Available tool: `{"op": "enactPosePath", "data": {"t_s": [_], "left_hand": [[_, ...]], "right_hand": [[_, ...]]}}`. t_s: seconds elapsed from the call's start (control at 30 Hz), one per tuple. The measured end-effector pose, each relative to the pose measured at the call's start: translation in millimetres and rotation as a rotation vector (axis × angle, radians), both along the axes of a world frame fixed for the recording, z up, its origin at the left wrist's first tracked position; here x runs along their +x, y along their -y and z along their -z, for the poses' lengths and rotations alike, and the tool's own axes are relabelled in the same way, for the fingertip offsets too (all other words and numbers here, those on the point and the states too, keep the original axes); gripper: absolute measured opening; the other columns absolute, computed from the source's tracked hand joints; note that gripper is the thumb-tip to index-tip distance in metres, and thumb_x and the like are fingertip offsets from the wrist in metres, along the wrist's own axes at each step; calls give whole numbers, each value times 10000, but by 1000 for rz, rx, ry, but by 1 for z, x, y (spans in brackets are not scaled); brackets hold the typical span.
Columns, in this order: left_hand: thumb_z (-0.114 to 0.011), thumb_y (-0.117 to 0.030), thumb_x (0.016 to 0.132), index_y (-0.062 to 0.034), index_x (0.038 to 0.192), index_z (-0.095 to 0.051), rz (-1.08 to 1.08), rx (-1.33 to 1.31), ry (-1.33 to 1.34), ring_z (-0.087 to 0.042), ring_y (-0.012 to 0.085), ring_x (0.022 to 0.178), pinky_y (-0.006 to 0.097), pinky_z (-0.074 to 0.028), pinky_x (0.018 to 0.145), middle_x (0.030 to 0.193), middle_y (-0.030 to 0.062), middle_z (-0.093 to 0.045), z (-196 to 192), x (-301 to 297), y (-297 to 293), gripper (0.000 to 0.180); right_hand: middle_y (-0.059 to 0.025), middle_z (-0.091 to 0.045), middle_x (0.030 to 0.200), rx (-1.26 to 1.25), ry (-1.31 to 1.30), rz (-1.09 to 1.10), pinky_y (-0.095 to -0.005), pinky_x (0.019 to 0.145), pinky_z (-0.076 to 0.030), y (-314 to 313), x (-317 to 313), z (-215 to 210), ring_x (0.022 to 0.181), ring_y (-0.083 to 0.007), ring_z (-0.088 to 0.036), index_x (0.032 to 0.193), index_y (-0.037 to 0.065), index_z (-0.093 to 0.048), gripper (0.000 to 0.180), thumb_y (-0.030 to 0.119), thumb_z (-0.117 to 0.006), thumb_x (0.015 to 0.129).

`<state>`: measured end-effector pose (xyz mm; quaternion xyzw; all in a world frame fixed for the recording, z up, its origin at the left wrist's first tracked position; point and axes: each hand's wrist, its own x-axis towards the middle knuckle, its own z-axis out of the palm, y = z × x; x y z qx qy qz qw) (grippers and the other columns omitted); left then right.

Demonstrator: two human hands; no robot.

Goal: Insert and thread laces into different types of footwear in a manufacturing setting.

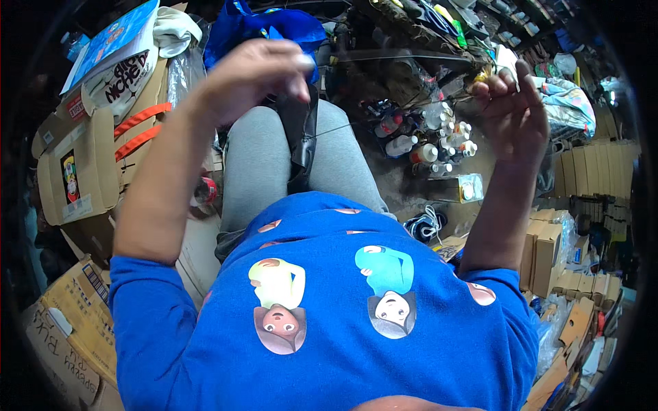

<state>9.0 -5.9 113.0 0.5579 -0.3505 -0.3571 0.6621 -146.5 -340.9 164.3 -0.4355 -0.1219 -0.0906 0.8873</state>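
Observation:
Between my grey-clad knees stands a shiny black leather piece (301,140), perhaps part of a shoe; its kind is not clear. A thin dark thread (336,128) runs from it up to the right, toward my right hand (510,116). That hand is raised, palm inward, some fingers curled in on the thread and one finger pointing up. My left hand (260,75) hovers above the leather piece, slightly blurred, with bent fingers and the thumb hanging down. What it holds, if anything, I cannot make out.
Several small bottles (439,137) cluster on the floor right of my knees, near a small box (456,188). A blue bag (264,31) lies beyond my left hand. Cardboard boxes (75,164) stack up at the left; more cartons (548,246) stand at the right.

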Motion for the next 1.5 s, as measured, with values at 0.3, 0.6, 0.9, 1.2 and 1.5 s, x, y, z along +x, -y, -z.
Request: {"op": "enactPosePath", "data": {"t_s": [0.3,0.6,0.9,1.2,1.5], "left_hand": [[-435,-305,997,-145,787,-461,-140,-216,193,-332,101,722,278,-277,762,775,-33,-367,-101,-31,-130,265],[-639,-99,824,-36,867,-613,-766,794,311,-528,127,865,252,-385,766,922,40,-566,-25,-93,-190,80],[-729,-234,762,-31,935,-694,-105,891,904,-576,302,933,382,-465,820,927,130,-607,62,-117,-46,269],[-599,-112,855,0,871,-568,-266,836,245,-600,325,758,383,-469,710,806,174,-603,50,-108,-81,117],[-625,-93,802,-45,906,-640,-485,1004,1040,-604,315,839,413,-456,738,855,128,-616,56,-99,-112,116]], "right_hand": [[-20,-501,840,-223,136,75,-328,809,-387,50,-48,-31,776,-120,-460,1258,2,-537,320,134,-466,975],[-60,-654,934,-1201,-788,130,-303,853,-463,79,-89,92,898,-177,-617,1057,23,-672,270,224,-632,880],[-129,-620,1005,-1542,-10,-5,-372,783,-502,-99,-27,137,949,-314,-605,936,97,-695,233,206,-761,741],[-8,-586,803,-1255,-542,-68,-250,709,-463,-83,-36,145,771,-84,-553,946,13,-595,75,65,-622,898],[-99,-631,945,-1595,-64,281,-406,801,-488,-89,-35,138,892,-314,-609,957,93,-681,236,203,-740,757]]}}
